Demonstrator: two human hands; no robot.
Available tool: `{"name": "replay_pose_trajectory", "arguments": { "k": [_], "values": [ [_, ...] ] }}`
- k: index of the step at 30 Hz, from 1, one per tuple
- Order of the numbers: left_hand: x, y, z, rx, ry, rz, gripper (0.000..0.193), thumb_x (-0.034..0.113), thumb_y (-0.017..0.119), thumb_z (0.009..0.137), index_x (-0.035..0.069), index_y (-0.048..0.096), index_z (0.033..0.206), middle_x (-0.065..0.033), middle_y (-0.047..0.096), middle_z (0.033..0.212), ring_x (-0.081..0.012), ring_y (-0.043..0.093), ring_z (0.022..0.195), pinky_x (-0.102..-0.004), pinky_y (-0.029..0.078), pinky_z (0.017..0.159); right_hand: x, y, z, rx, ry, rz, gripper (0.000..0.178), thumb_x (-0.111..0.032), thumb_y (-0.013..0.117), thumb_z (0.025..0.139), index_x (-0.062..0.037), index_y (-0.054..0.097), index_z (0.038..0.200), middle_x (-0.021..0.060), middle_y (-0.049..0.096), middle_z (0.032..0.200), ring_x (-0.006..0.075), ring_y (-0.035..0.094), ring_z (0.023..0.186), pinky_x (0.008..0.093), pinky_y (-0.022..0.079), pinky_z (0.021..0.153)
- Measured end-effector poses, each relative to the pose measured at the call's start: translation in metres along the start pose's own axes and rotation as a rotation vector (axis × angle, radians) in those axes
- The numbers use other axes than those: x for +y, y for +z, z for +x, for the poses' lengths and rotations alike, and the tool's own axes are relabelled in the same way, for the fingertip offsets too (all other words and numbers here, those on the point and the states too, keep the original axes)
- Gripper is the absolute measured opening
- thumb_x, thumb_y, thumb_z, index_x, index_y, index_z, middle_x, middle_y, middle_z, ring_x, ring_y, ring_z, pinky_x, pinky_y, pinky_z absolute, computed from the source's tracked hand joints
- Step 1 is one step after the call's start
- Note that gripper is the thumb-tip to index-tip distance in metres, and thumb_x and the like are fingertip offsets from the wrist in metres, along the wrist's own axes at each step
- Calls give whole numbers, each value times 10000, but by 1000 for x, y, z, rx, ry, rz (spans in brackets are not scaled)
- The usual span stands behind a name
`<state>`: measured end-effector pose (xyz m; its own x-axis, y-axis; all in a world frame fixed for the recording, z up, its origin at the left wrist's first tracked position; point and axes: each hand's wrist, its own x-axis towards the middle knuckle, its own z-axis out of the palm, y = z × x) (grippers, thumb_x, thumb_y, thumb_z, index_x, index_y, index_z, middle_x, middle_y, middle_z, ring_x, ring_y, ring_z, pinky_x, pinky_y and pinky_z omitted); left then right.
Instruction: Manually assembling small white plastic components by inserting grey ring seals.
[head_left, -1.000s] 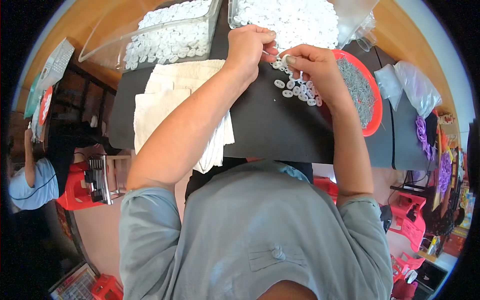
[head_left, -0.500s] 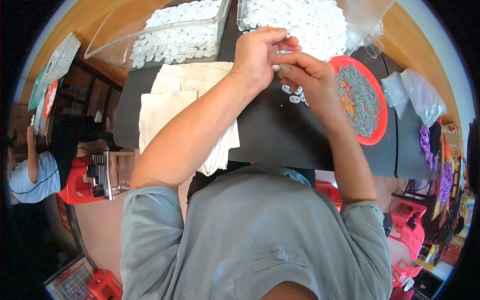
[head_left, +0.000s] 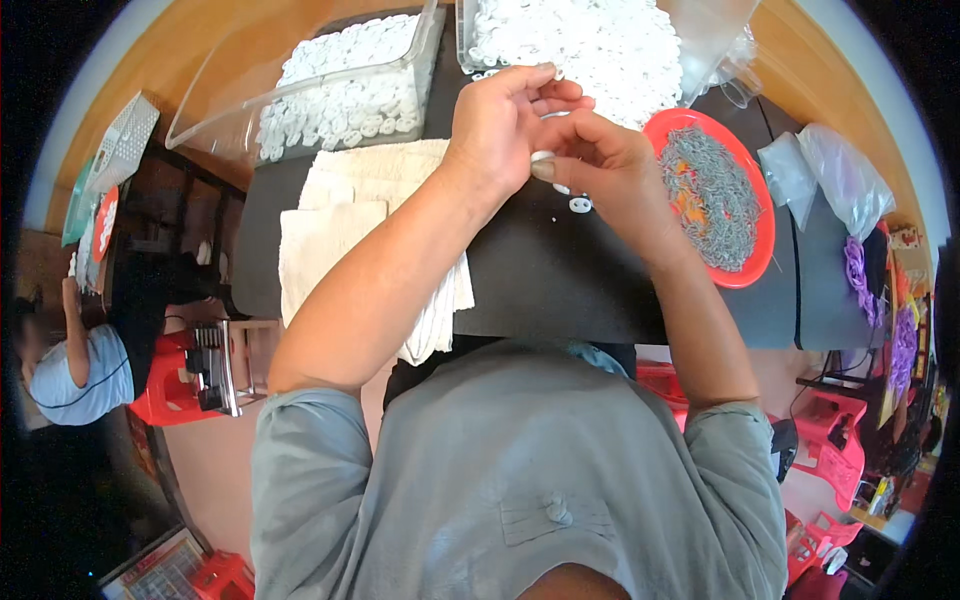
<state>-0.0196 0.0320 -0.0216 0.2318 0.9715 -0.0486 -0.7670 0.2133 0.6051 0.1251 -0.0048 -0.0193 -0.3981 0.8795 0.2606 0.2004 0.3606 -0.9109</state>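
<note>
My right hand (head_left: 622, 175) is closed, pinching a small white oval plastic piece (head_left: 542, 156) between thumb and fingers. Close by on the left is my left hand (head_left: 495, 125), its palm turned toward the right and its fingers curled. What those fingers hold, if anything, is hidden. Below the right hand's fingertips, a white two-holed piece (head_left: 580, 205) lies on the dark tabletop (head_left: 570, 280). Just beyond both hands spreads a large heap of similar white pieces (head_left: 590, 50).
A red basin (head_left: 762, 240) of thin grey pieces stands right of my right hand. Folded cream cloths (head_left: 330, 240) lie under my left forearm. A clear bin (head_left: 425, 60) with white pieces is at far left. Plastic bags (head_left: 850, 185) rest right. Another person (head_left: 85, 375) sits left.
Both hands have shifted slightly left with the view. The white piece in my right hand shows more broadly. Fewer loose pieces show below the right hand.
</note>
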Motion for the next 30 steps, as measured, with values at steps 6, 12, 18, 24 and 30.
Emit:
{"name": "replay_pose_trajectory", "arguments": {
  "k": [6,12,18,24,30],
  "values": [
    [-2,10,-9,40,237,449,159,127,594,859,-28,626,863,-135,637,859,-222,632,837,-347,528,719,-22,-25,2,242,174,294,96,-41,655,825,6,628,904,40,641,763,86,578,666,215,409,567],
    [-10,18,-15,39,253,542,156,120,628,832,-36,625,826,-89,636,742,-151,618,670,-274,511,620,-15,-37,2,368,172,439,174,-45,620,837,36,599,990,84,649,755,131,601,652,218,409,574],
    [-11,18,-16,26,270,591,159,129,632,839,-30,627,826,-80,631,725,-136,609,624,-259,513,578,-15,-36,3,354,155,454,187,-38,616,848,44,610,1016,93,672,799,133,622,675,217,421,561],
    [-11,18,-17,18,272,581,162,127,631,841,-33,626,824,-76,628,716,-128,606,608,-256,517,558,-17,-33,2,371,121,412,179,-30,619,851,43,624,1014,93,677,806,123,624,669,213,425,550],
    [-11,19,-18,11,290,609,146,111,621,841,-33,627,818,-76,625,704,-121,603,606,-251,514,549,-16,-33,3,388,114,412,175,-31,630,852,44,626,1011,103,680,811,118,620,670,209,423,547]
  ]
}}
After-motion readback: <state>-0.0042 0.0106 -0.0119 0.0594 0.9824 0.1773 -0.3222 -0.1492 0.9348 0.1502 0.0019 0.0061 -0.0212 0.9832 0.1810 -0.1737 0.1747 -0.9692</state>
